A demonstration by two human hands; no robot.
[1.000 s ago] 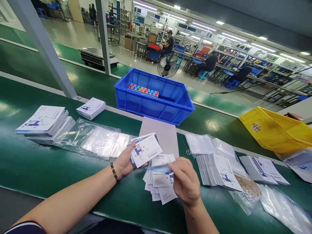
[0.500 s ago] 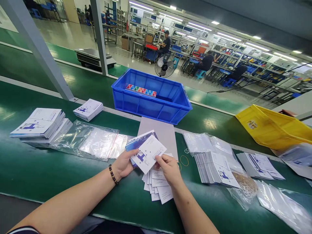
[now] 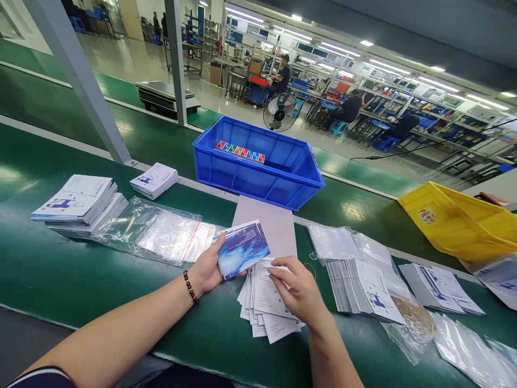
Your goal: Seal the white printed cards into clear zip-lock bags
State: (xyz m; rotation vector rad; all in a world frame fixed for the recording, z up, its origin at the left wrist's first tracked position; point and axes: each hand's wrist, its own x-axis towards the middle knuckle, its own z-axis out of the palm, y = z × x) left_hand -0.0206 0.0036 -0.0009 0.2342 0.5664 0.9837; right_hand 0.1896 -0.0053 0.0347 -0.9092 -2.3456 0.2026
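Observation:
My left hand [image 3: 209, 268] is closed on a few booklets [image 3: 244, 249], held in a small stack with a dark blue printed cover on top. My right hand [image 3: 297, 285] hovers with loosely parted fingers over a fanned pile of white booklets [image 3: 264, 293] on the green bench, in front of me. Its fingertips are at the top white booklet, and no sheet shows lifted in them. Beyond the pile lies a pale grey board [image 3: 278, 223], its far end at the blue crate. A rubber band [image 3: 310, 269] lies right of the pile, partly hidden by my right hand.
Booklet stacks [image 3: 76, 199] and clear plastic bags [image 3: 165, 234] lie to the left. On the right are banded booklets [image 3: 363, 291] and more bags [image 3: 468, 345]. A blue crate [image 3: 258, 175] and a yellow bin [image 3: 452, 226] stand behind. A grey post [image 3: 86, 91] rises at left.
The white booklet that both hands held has left the left hand's stack, so the blue cover shows. My right hand has moved slightly right, and its fingers have loosened over the pile.

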